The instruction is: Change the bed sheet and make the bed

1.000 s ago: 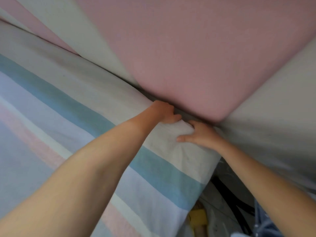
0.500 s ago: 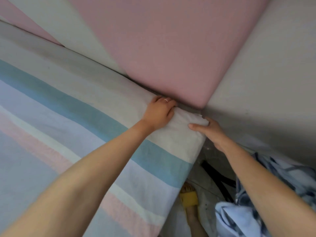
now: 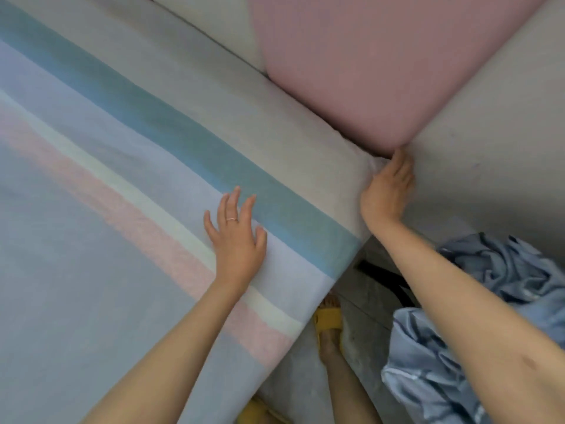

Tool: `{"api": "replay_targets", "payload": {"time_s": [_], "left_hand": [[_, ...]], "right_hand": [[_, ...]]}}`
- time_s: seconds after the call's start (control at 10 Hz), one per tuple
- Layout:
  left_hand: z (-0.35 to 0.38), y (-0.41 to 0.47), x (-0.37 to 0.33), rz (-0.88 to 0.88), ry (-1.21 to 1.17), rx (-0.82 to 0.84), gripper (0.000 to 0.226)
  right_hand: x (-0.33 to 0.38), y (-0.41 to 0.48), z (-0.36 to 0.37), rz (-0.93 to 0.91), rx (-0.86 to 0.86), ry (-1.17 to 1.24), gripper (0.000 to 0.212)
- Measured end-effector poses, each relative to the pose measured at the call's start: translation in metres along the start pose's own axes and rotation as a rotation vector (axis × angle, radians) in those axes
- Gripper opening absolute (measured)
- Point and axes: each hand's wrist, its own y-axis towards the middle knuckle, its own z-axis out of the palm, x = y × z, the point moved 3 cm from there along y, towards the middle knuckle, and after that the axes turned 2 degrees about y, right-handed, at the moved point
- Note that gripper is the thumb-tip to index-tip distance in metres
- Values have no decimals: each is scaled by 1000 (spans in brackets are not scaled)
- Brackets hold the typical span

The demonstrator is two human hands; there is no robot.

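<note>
While the left hand (image 3: 235,240) is lying flat on the striped bed sheet (image 3: 107,209), its fingers are spreading straight and gripping nothing, and a thin ring (image 3: 231,220) is showing on one of them. The sheet is running out smooth under that palm, its teal, lilac, cream and pink stripes passing diagonally beneath the fingers. To the right of that hand, the right hand (image 3: 386,191) is pressing against the sheet's far corner, fingers extended and close together rather than curled round the cloth, with bunched fabric sitting just at its fingertips. Directly beyond those fingertips the rounded corner of a pink padded panel (image 3: 382,71) is meeting a grey padded panel (image 3: 489,133). Below the right forearm, crumpled blue fabric (image 3: 519,286) is lying in a heap, well apart from the sheet. Between the two forearms, down on the floor, a foot is wearing a yellow slipper (image 3: 328,319).
</note>
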Motion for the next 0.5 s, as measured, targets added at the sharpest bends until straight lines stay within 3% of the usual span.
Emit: {"api": "replay_targets", "payload": {"time_s": [0.1,0.2,0.3,0.4,0.5], "left_hand": [[13,-76,35,-407,-20,283,76],[32,-157,33,161,139,749,69],[3,-211,35,524,-23,906,52],[-51,-227,86,252,-266,736,43],[-120,-260,150,-110,-493,552,53]], "right_hand": [[51,-64,5,-554,97,-57,60],[53,-133,26,-712,424,-405,57],[32,-187,19,23,485,-466,70],[71,-260,5,38,652,-526,73],[107,-316,-19,-252,814,-586,59]]}}
